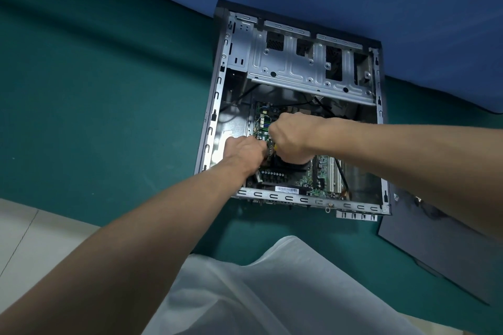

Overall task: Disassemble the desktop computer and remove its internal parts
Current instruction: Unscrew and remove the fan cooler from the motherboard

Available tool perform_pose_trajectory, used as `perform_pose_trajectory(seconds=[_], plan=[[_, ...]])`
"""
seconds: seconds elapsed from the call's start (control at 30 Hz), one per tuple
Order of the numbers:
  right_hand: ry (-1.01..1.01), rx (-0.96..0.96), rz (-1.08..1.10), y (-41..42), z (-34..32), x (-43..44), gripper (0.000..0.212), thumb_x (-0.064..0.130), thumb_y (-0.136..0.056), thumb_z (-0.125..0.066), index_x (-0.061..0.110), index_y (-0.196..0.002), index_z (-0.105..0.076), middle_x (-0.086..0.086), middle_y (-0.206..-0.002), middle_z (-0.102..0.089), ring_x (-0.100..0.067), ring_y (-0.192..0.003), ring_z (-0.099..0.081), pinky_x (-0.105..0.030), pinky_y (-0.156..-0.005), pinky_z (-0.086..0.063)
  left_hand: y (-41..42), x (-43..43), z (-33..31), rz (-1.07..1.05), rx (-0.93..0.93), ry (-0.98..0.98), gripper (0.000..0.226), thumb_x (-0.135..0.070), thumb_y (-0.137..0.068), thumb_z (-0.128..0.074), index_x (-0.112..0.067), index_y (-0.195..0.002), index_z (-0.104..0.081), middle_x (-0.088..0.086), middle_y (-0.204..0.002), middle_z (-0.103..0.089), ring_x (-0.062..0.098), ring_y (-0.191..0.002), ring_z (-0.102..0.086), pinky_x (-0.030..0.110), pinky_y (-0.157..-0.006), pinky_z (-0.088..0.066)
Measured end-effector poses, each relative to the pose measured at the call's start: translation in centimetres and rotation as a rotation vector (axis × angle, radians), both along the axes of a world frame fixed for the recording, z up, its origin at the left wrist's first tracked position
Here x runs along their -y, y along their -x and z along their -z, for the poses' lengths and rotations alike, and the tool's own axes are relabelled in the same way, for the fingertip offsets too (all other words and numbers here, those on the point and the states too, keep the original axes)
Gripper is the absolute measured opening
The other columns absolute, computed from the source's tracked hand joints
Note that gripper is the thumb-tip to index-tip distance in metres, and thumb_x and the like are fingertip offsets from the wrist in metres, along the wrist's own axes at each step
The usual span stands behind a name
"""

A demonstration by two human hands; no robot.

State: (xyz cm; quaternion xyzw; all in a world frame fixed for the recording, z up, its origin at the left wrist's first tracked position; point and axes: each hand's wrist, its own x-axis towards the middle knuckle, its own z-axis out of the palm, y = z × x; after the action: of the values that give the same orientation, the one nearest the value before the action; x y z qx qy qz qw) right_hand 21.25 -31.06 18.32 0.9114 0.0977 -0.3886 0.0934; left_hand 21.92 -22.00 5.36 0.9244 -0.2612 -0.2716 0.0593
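While the desktop computer [299,71] lies on its side on the green tabletop [109,95], its open side up, the right grip [292,139] is clenched in a fist over the motherboard [319,171], around what may be a tool handle [275,147], only a yellow speck showing. Just beside it, the left grip [243,152] bends its fingers down into the case; whether they hold anything, I cannot tell

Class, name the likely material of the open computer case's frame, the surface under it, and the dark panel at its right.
Silver case frame: bare sheet steel, probably; stamped ribs, dull sheen. Green surface: matte cloth or mat, unclear. Dark grey flat panel: painted metal, likely; thin, smooth.
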Motion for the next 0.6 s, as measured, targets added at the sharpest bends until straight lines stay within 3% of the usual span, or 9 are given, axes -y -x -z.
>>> perform_pose_trajectory(seconds=[0.1, 0.2, 0.27, 0.33, 0.4, 0.47, 0.6], plan=[[0.090, 0.087, -0.319, 0.3, -0.7, 0.4, 0.017, 0.013, -0.100, -0.036, 0.013, -0.085, -0.044, -0.001, -0.064, -0.031, -0.025, -0.066, -0.046, -0.032, -0.057, -0.041, 0.0, 0.0, 0.0, 0.031, -0.005, -0.012, 0.017, -0.028, -0.093, -0.060, -0.024, -0.077, -0.058, -0.006, -0.068, -0.048, 0.015, -0.071, -0.047, 0.030, -0.067, -0.028], [0.066, 0.134, -0.320, 0.2, -1.2, 1.4, 0.024, 0.011, -0.096, -0.039, 0.012, -0.072, -0.035, -0.001, -0.063, -0.032, -0.025, -0.063, -0.045, -0.033, -0.055, -0.038, -0.1, -0.2, 0.1, 0.017, -0.033, 0.046, 0.014, -0.041, -0.089, -0.064, -0.026, -0.089, -0.064, -0.009, -0.067, -0.048, 0.012, -0.072, -0.047, 0.031, -0.063, -0.026], [0.069, 0.206, -0.229, 0.0, -1.3, 3.0, 0.024, 0.016, -0.093, -0.042, 0.012, -0.070, -0.041, 0.000, -0.063, -0.040, -0.019, -0.056, -0.046, -0.030, -0.051, -0.036, -0.2, -0.3, 0.2, 0.011, -0.028, 0.094, 0.019, -0.044, -0.089, -0.062, -0.026, -0.092, -0.066, -0.011, -0.067, -0.049, 0.011, -0.070, -0.049, 0.030, -0.060, -0.028], [0.041, 0.250, -0.039, -0.1, -1.4, 5.2, 0.023, 0.030, -0.098, -0.040, 0.015, -0.083, -0.047, 0.001, -0.066, -0.045, -0.013, -0.059, -0.045, -0.027, -0.055, -0.038, -0.3, -0.3, 0.1, -0.034, -0.048, 0.141, 0.023, -0.047, -0.089, -0.058, -0.027, -0.097, -0.068, -0.012, -0.067, -0.049, 0.010, -0.070, -0.051, 0.028, -0.061, -0.032], [-0.084, 0.225, 0.214, 0.1, -1.0, 7.1, 0.017, 0.033, -0.100, -0.039, 0.017, -0.094, -0.041, 0.002, -0.072, -0.045, -0.012, -0.064, -0.045, -0.028, -0.056, -0.036, -0.4, -0.2, -0.1, -0.098, -0.086, 0.191, 0.026, -0.046, -0.089, -0.057, -0.028, -0.103, -0.069, -0.016, -0.065, -0.048, 0.005, -0.065, -0.049, 0.025, -0.061, -0.035], [-0.234, 0.156, 0.416, 0.3, 0.1, 7.9, 0.009, 0.023, -0.098, -0.043, 0.017, -0.098, -0.038, -0.003, -0.081, -0.050, -0.017, -0.070, -0.050, -0.031, -0.056, -0.035, -0.3, -0.2, -0.2, -0.123, -0.141, 0.200, 0.029, -0.042, -0.088, -0.061, -0.027, -0.112, -0.067, -0.018, -0.068, -0.050, -0.001, -0.062, -0.044, 0.023, -0.060, -0.035], [-0.379, 0.201, 0.480, 0.4, 3.6, 6.5, 0.018, 0.005, -0.083, -0.050, 0.019, -0.091, -0.042, -0.003, -0.088, -0.051, -0.024, -0.080, -0.052, -0.030, -0.064, -0.036, -0.2, -0.2, 0.1, -0.118, -0.213, 0.120, 0.035, -0.045, -0.083, -0.066, -0.028, -0.113, -0.067, -0.011, -0.090, -0.062, 0.005, -0.080, -0.051, 0.028, -0.069, -0.040]])
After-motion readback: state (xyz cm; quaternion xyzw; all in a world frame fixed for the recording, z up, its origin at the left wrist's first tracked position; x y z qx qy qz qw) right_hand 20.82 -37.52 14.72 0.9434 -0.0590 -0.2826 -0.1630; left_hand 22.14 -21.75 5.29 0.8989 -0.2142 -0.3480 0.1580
